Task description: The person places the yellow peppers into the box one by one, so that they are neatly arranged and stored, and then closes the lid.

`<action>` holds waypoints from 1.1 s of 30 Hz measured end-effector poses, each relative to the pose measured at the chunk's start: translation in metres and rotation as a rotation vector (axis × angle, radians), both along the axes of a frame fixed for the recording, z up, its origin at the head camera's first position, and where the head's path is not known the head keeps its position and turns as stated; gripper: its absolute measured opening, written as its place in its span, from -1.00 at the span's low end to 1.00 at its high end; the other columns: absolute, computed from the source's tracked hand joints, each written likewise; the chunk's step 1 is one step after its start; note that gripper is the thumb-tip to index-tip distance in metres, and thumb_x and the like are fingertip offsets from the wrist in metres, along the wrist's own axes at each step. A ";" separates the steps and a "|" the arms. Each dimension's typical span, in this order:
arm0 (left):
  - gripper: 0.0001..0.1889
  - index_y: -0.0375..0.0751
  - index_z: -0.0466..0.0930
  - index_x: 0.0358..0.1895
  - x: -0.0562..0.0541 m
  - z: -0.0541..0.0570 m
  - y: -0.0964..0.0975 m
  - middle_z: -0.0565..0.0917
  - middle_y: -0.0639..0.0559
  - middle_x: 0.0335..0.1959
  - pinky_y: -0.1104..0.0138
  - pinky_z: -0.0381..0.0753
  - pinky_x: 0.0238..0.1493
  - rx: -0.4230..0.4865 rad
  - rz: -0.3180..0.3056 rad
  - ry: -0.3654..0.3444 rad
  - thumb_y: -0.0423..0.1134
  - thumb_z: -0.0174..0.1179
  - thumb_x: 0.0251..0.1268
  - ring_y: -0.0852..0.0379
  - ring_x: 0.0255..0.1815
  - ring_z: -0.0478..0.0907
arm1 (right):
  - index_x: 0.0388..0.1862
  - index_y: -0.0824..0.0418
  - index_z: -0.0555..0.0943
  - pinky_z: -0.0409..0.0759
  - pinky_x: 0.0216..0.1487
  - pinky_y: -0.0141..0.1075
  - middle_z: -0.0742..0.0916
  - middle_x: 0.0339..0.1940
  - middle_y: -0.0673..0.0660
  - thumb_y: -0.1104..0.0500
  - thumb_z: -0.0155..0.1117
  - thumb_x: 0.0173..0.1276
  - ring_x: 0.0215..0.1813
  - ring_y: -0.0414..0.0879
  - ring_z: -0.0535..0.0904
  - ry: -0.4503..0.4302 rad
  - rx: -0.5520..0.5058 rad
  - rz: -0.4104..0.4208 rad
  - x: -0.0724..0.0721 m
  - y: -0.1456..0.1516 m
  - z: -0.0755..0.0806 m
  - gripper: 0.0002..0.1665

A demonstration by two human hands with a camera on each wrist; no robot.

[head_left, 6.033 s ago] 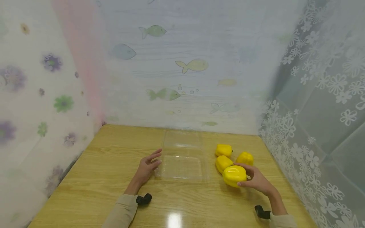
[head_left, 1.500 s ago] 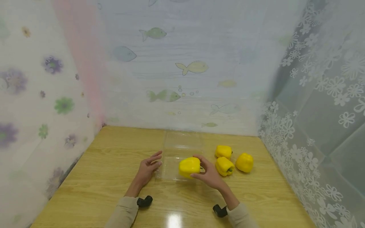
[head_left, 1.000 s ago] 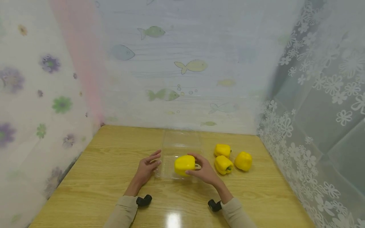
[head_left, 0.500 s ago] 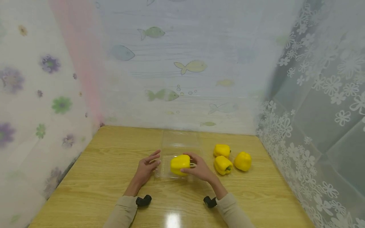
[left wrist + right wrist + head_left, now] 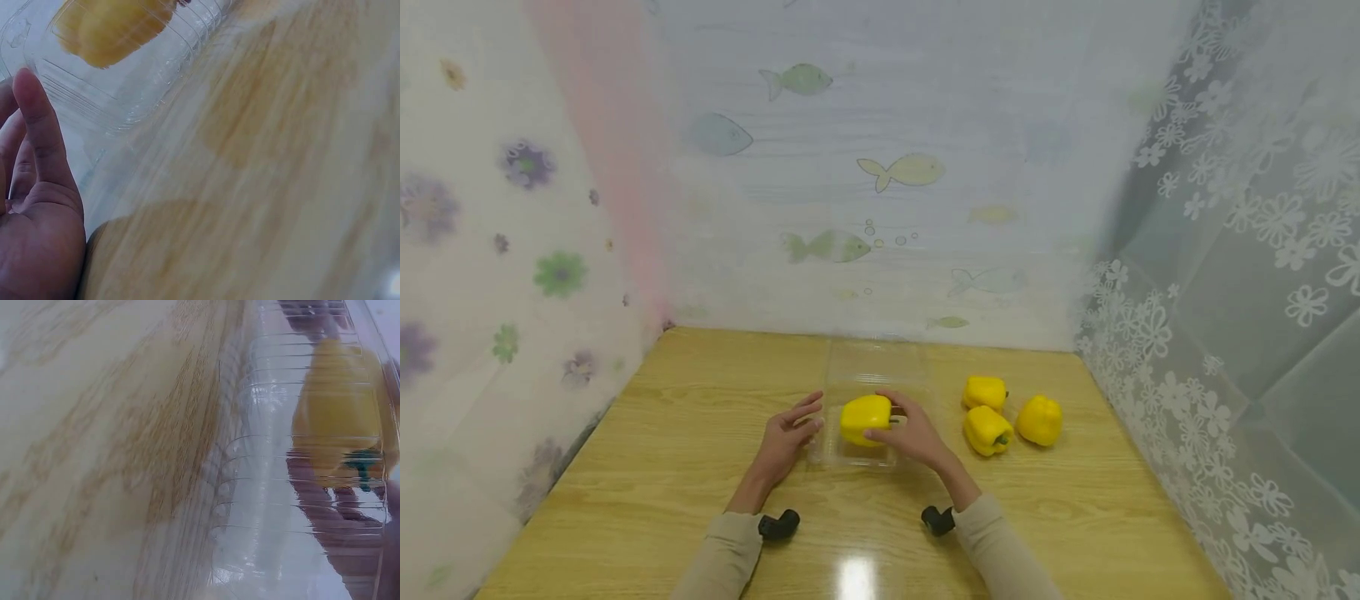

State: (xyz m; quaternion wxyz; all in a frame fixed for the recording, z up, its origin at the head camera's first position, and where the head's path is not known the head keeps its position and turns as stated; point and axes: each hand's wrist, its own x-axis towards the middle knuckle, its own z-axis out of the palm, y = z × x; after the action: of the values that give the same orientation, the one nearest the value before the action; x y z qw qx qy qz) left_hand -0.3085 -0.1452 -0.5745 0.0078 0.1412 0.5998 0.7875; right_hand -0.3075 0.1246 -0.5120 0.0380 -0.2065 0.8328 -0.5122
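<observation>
A clear plastic clamshell box [image 5: 832, 456] lies unfolded mid-table, its lid [image 5: 877, 360] laid back toward the wall. My right hand [image 5: 917, 433] grips a yellow bell pepper [image 5: 865, 419] between thumb and fingers, low within the box's near half. Both wrist views show this pepper [image 5: 337, 412] through the clear wall; its green stem faces my right palm. Whether it rests on the box floor I cannot tell. My left hand [image 5: 781, 450] stays at the box's left edge with fingers extended; in the left wrist view its thumb tip meets the rim.
To the right of the box, three more yellow bell peppers lie on the wooden table [image 5: 700, 400]: one at the back [image 5: 985, 392], one in front [image 5: 987, 431], one farther right [image 5: 1040, 420]. Patterned curtains [image 5: 887, 208] enclose the table's back and sides.
My right hand has carried the pepper from the group at the right leftward over the box, then farther left and down into its near half. The left hand has stayed in place.
</observation>
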 end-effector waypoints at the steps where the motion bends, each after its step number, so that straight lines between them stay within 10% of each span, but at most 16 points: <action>1: -0.47 -0.67 0.36 0.35 0.000 0.001 0.000 0.32 -0.20 0.55 0.50 0.61 -0.30 0.000 -0.002 -0.001 -0.42 0.24 0.43 0.33 -0.21 0.61 | 0.54 0.20 0.36 0.63 0.15 0.03 0.57 0.35 0.23 -0.01 0.53 0.27 0.27 0.19 0.53 -0.001 0.004 0.001 -0.001 0.000 0.000 -0.07; 33: -0.52 -0.59 0.46 0.31 0.000 0.002 0.001 0.30 -0.21 0.56 0.51 0.61 -0.29 -0.010 0.020 -0.037 -0.40 0.26 0.42 0.33 -0.12 0.63 | 0.55 0.28 0.33 0.59 0.25 0.04 0.48 0.47 0.30 0.18 0.44 0.35 0.35 0.29 0.48 -0.027 -0.068 -0.046 -0.024 -0.031 -0.014 -0.16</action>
State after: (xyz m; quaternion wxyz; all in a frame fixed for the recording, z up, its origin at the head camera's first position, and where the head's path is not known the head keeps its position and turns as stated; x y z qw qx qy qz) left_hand -0.3082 -0.1442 -0.5726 0.0119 0.1208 0.6050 0.7870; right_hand -0.3316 0.0933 -0.5259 0.0306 -0.1815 0.8187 -0.5439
